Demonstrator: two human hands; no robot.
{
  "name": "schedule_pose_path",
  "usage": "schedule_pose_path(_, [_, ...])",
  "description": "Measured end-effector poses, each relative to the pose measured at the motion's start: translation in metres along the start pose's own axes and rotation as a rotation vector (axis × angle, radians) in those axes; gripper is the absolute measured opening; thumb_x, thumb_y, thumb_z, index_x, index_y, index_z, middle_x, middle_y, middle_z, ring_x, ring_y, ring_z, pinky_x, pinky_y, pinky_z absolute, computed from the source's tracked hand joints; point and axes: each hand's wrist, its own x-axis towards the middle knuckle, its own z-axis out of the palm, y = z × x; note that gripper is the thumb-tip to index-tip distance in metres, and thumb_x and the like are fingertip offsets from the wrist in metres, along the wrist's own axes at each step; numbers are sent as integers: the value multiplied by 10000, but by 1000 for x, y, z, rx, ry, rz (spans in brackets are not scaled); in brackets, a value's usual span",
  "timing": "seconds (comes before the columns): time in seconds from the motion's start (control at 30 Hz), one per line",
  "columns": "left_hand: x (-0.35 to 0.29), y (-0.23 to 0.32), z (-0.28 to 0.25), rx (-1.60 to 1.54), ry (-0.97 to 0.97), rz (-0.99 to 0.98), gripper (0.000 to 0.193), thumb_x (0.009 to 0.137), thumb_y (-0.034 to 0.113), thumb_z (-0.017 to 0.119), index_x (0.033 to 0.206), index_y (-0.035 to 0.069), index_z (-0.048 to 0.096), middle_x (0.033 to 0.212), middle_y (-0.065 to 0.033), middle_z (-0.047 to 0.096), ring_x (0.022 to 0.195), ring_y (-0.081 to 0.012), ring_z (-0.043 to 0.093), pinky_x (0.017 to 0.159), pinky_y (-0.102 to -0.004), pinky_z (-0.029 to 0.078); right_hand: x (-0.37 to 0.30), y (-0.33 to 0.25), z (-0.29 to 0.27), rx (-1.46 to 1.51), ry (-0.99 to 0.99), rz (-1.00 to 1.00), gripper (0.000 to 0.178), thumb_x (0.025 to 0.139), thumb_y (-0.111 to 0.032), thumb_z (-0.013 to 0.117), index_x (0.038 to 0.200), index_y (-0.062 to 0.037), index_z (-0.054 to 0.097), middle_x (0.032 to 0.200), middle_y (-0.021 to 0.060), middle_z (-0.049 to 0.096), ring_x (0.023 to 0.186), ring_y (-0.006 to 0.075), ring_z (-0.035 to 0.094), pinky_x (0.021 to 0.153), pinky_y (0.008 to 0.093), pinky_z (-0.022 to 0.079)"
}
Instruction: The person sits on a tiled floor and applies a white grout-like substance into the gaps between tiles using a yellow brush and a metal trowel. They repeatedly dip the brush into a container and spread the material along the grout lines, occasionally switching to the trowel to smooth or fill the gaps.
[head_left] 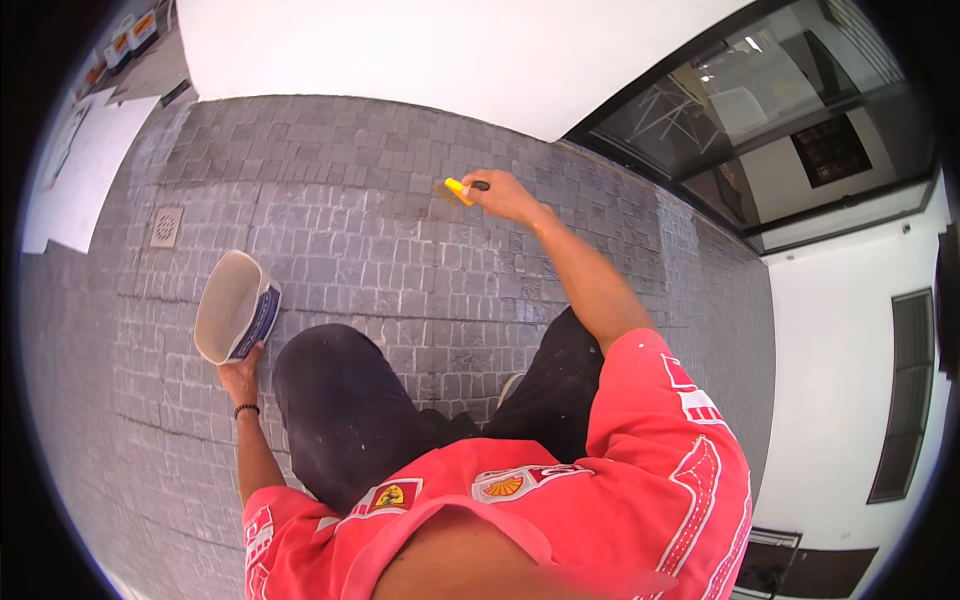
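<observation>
My right hand (502, 195) is closed around a yellow brush (458, 190) with a black handle end. Its dull bristles point left, at or just above the grey cobbled paving (340, 240); whether they touch cannot be made out. Around the brush, darker stones border paler ones with whitish joints. Off to the left, my left hand (240, 376) grips the lower edge of an off-white tub (222, 310) with a blue label. The tub is tilted, its wide mouth facing up toward me and its beige inner wall showing. Fingers behind the tub are partly hidden.
A white wall (420, 50) rises along the far side, with a dark-framed glass door (740, 130) at the right. A square drain cover (166, 227) lies in the paving at left, near a white panel (85, 170). My bent knees (345, 400) are close below.
</observation>
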Motion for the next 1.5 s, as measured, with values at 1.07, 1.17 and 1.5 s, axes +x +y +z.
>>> schedule_pose_path(1.07, [-22,-6,3,648,-10,-148,1269,639,691,836,1578,51,271,1589,-151,388,1542,-296,266,1291,-456,147,6,-321,238,-106,-474,-548,319,853,-277,716,1066,-45,762,797,86,696,697,134,633,631,300,483])
schedule_pose_path(1.17, [-22,-7,5,652,-23,-161,1245,660,688,818,1581,56,270,1591,-152,388,1545,-298,259,1290,-455,142,-3,-301,213,192,-378,-484,302,845,-271,724,1012,-23,762,773,68,687,656,136,619,611,292,475])
schedule_pose_path(1.5, [-18,-17,11,777,-86,-130,1180,711,729,739,1587,78,294,1594,-170,387,1550,-319,238,1282,-462,137,-18,-157,224,1560,-194,188,286,898,-259,646,1064,-27,663,719,63,605,531,138,475,519,301,401])
